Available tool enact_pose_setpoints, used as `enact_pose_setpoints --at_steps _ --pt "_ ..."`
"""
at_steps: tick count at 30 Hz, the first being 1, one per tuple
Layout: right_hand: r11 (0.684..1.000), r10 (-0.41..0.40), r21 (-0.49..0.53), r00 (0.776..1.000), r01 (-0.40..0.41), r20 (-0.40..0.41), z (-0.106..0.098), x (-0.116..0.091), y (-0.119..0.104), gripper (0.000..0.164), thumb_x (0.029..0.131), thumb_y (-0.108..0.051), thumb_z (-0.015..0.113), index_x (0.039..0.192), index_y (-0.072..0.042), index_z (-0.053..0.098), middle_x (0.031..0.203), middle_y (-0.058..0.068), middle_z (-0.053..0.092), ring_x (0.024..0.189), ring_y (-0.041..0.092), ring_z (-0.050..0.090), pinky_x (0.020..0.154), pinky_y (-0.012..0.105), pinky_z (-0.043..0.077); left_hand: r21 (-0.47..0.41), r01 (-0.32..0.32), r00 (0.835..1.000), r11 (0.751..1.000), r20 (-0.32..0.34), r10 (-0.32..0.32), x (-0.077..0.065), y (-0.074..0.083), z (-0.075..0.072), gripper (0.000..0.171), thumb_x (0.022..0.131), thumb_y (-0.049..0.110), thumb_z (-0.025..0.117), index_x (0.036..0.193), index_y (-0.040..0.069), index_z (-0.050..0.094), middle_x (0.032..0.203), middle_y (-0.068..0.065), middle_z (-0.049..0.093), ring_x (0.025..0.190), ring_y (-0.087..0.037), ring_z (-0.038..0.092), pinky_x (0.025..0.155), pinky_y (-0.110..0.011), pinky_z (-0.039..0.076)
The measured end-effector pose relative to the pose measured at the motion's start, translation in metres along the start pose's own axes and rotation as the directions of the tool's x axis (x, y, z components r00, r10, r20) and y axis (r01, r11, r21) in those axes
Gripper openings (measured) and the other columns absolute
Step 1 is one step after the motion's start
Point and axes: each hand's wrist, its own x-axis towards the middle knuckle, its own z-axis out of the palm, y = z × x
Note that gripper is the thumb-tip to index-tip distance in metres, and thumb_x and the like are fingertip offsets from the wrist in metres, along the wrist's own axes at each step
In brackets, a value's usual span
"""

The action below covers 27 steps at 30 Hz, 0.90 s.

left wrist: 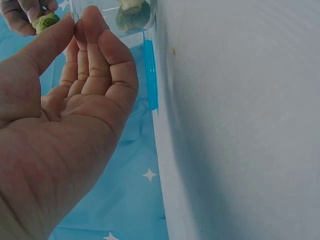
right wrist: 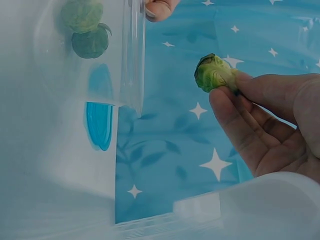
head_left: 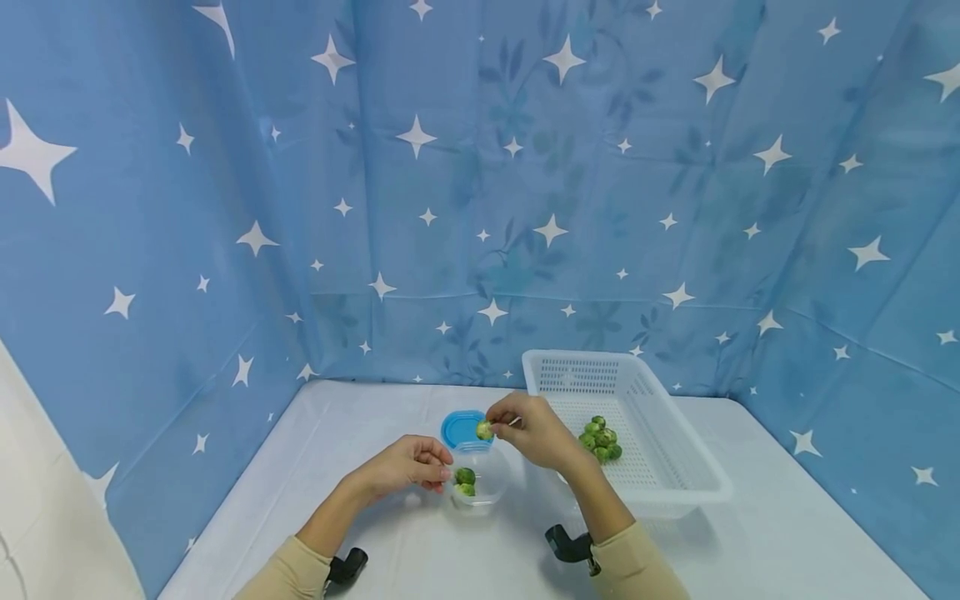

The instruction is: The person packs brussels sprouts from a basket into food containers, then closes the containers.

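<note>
My right hand [head_left: 536, 429] pinches a Brussels sprout [head_left: 484, 430] between thumb and fingertips, raised above the clear plastic container [head_left: 492, 483]. In the right wrist view the same sprout [right wrist: 212, 73] shows pale green leaves, its stem end toward the thumb. Thumb and fingers of my left hand [head_left: 401, 468] pinch the container's left rim, as the left wrist view shows with the hand [left wrist: 82, 95] at the clear wall. Two Brussels sprouts [head_left: 465, 476] lie inside the container, toward its left side.
A blue lid [head_left: 459, 427] lies on the white table [head_left: 330, 442] just behind the container. To the right stands a white perforated basket [head_left: 693, 467] holding several Brussels sprouts [head_left: 602, 442]. Blue star-patterned cloth [head_left: 450, 250] encloses the back and sides.
</note>
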Motion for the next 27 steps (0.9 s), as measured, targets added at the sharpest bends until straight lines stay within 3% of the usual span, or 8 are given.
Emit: enact_pose_setpoints --at_steps 20,27 --pt "0.997 -0.053 -0.048 0.993 0.058 0.109 0.0042 -0.0015 0.0002 0.01 0.099 -0.005 0.07 0.106 -0.007 0.076 0.098 0.003 0.074 0.087 0.013 0.069 0.076 0.025 0.059 -0.002 -0.009 1.0 1.0 0.001 0.009 -0.0012 -0.0001 0.001 0.03 0.1 0.014 0.07 0.121 -0.008 0.063 0.098 -0.018 0.072 0.084 -0.02 0.072 0.081 -0.04 0.061" --pt "0.996 -0.047 -0.064 0.985 0.059 0.168 0.0061 -0.0003 -0.0019 0.009 0.097 -0.002 0.071 0.104 -0.007 0.076 0.095 0.003 0.075 0.085 0.012 0.07 0.074 0.025 0.058 0.001 -0.012 1.0 1.0 0.001 0.012 -0.0012 0.0003 0.0002 0.03 0.1 0.015 0.07 0.121 -0.007 0.063 0.094 -0.011 0.073 0.085 -0.021 0.072 0.082 -0.041 0.061"
